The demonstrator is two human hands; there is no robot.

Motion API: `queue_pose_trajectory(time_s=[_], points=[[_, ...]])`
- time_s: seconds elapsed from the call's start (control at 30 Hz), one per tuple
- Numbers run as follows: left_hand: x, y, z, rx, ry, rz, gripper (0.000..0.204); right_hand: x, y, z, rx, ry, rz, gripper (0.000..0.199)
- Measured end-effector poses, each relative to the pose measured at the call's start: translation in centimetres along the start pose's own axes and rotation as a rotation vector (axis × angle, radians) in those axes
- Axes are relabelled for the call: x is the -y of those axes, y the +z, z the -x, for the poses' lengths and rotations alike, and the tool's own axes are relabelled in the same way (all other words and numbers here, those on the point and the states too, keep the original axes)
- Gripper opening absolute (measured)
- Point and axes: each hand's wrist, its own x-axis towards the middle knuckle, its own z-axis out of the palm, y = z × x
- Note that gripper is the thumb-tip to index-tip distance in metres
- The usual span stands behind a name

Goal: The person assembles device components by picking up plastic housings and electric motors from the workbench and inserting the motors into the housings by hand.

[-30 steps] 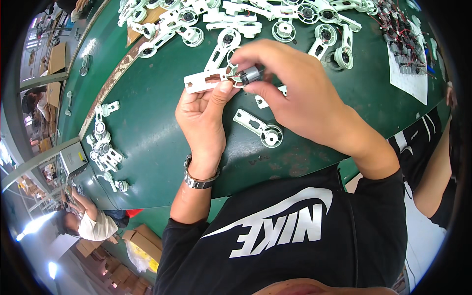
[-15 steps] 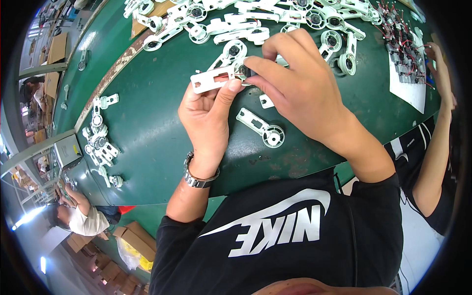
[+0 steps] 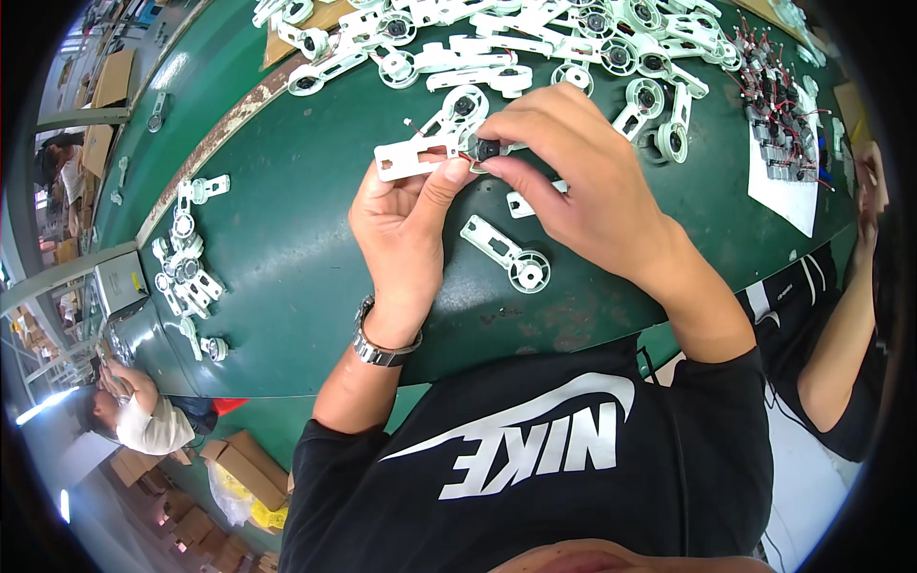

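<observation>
Since a second before, the small motor (image 3: 486, 149) had come in against the round end of the white housing (image 3: 409, 159), so that its black end was what showed, where its silver side had been plain to see. Wire, too, had shifted: a pale connector (image 3: 411, 124) now poked out above the housing.

From where I stood, the left hand (image 3: 406, 215) had the housing gripped between thumb and fingers, its flat, slotted end pointing to the person's left. The right hand (image 3: 585, 167) pinched the motor between thumb and forefinger — whether it was fully seated, I couldn't tell, as the fingers hid part of it. Both were held up over the green table (image 3: 325, 258).

Just below the hands lay a loose white arm (image 3: 506, 253) with a spoked wheel end, and near it a white piece (image 3: 521, 204) partly covered by the right hand. Beyond them spread a heap of similar white parts (image 3: 573, 43). Over to the right, motors with red and black wires (image 3: 781, 115) were bunched on a white sheet (image 3: 788, 205) — near a co-worker's hand (image 3: 867, 177).
</observation>
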Motion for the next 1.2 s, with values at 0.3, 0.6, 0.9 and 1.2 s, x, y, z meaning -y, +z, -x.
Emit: queue_pose_trajectory(time_s=[0.3,0.6,0.9,1.2], points=[[-1.6,0.8,0.1,0.037,0.135,-0.401,0.022,-0.6,0.1,-0.3,-0.034,-0.065,-0.010,0.016],[-2.0,0.9,0.9,0.034,0.059,0.118,0.015,1.3,-0.9,0.5,0.083,0.356,-0.401,0.039],[-2.9,1.5,1.0,0.086,0.154,0.127,0.016,0.6,-0.3,-0.4,0.240,0.485,-0.789,0.030],[-2.8,1.9,2.0,0.119,0.163,0.247,0.017,2.7,0.2,-1.0,0.059,0.441,-0.581,0.015]])
